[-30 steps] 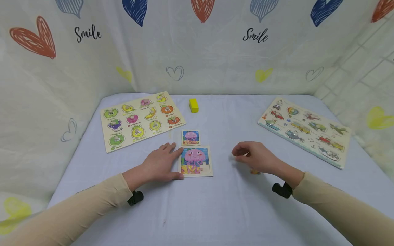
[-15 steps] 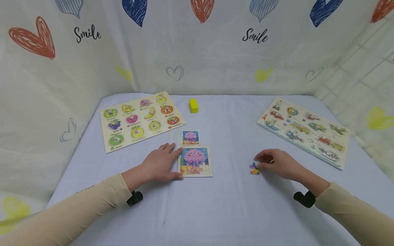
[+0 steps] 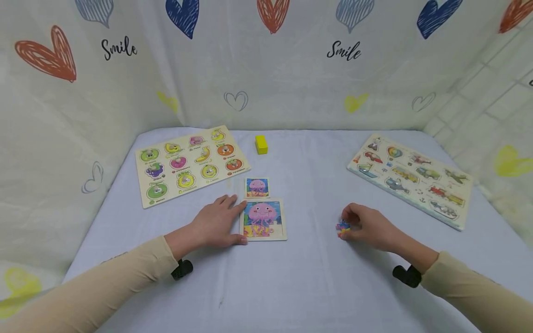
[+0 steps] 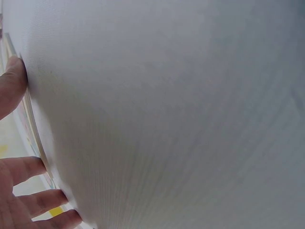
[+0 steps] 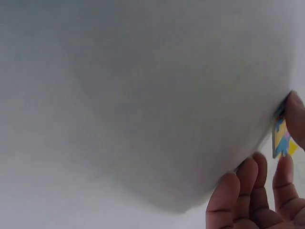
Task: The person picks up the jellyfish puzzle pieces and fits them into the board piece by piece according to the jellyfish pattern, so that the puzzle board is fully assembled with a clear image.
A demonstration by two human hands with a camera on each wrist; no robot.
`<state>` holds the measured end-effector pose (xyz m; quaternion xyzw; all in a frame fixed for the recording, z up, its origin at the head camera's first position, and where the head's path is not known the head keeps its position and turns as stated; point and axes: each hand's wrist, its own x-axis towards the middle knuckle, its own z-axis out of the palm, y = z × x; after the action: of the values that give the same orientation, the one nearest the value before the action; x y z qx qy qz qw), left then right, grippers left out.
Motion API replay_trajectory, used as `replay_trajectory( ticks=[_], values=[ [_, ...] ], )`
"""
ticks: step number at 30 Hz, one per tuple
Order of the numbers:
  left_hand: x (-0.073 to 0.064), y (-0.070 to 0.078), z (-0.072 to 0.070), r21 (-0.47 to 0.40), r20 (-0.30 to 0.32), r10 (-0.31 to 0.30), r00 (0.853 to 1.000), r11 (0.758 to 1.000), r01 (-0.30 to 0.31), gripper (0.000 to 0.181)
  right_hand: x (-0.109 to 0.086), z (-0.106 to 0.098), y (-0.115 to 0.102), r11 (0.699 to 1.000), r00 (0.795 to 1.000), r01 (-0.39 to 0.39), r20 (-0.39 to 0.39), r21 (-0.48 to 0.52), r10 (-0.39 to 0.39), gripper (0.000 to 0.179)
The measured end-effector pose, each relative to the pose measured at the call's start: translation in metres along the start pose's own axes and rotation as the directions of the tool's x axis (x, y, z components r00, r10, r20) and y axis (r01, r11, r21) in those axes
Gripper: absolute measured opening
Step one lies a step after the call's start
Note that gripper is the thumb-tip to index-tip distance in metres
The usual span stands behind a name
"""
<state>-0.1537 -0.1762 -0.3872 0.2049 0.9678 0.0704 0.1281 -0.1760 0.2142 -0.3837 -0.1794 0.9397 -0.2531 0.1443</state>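
My left hand [image 3: 216, 222] rests flat at the left edge of a square wooden jigsaw puzzle [image 3: 263, 215] with a pink jellyfish picture, thumb at its lower left corner and index finger at its upper left. Bare wood shows in the puzzle's lower right corner. Off to the right, my right hand [image 3: 370, 226] pinches a small colourful puzzle piece [image 3: 342, 226] between thumb and index finger. In the right wrist view the piece [image 5: 280, 138] stands tilted up, while the other fingers curl beside it on the cloth.
A small jellyfish picture card [image 3: 257, 188] lies against the puzzle's far edge. Behind it stands a yellow block [image 3: 261, 144]. A fruit peg board [image 3: 166, 185] lies at the back left, a vehicle peg board [image 3: 410, 178] at the right. White cloth [image 3: 300, 286] covers the table.
My right hand has moved right and toward me to the loose puzzle piece, then pinched it and tipped it up. The left hand has stayed at the jellyfish puzzle.
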Motion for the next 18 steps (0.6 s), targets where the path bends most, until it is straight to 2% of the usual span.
replay_trajectory(
  ticks=[3, 8, 12, 15, 18],
  values=[
    [0.000, 0.000, 0.000, 0.001, -0.001, 0.001, 1.000, 1.000, -0.001, 0.093, -0.002, 0.000, -0.004, 0.999, 1.000, 0.025, 0.015, 0.039, -0.026, 0.037],
    [-0.001, -0.001, 0.000, 0.008, -0.001, 0.001, 1.000, 1.000, -0.001, 0.093, 0.006, 0.001, -0.013, 0.989, 0.997, 0.059, 0.031, 0.132, -0.064, 0.022],
    [-0.001, -0.002, 0.000, 0.008, -0.001, -0.002, 1.000, 1.000, 0.002, 0.093, 0.024, 0.010, -0.034, 0.974, 1.000, -0.005, 0.029, 0.226, -0.002, 0.016],
    [-0.001, -0.002, 0.000, 0.003, -0.004, 0.002, 1.000, 1.000, -0.002, 0.093, 0.040, 0.021, -0.055, 0.957, 0.997, -0.067, 0.059, 0.282, 0.052, 0.016],
    [0.000, -0.001, 0.001, -0.003, -0.009, 0.007, 1.000, 1.000, -0.007, 0.093, 0.052, 0.031, -0.074, 0.947, 0.993, -0.086, 0.099, 0.311, 0.058, 0.017]
  ],
)
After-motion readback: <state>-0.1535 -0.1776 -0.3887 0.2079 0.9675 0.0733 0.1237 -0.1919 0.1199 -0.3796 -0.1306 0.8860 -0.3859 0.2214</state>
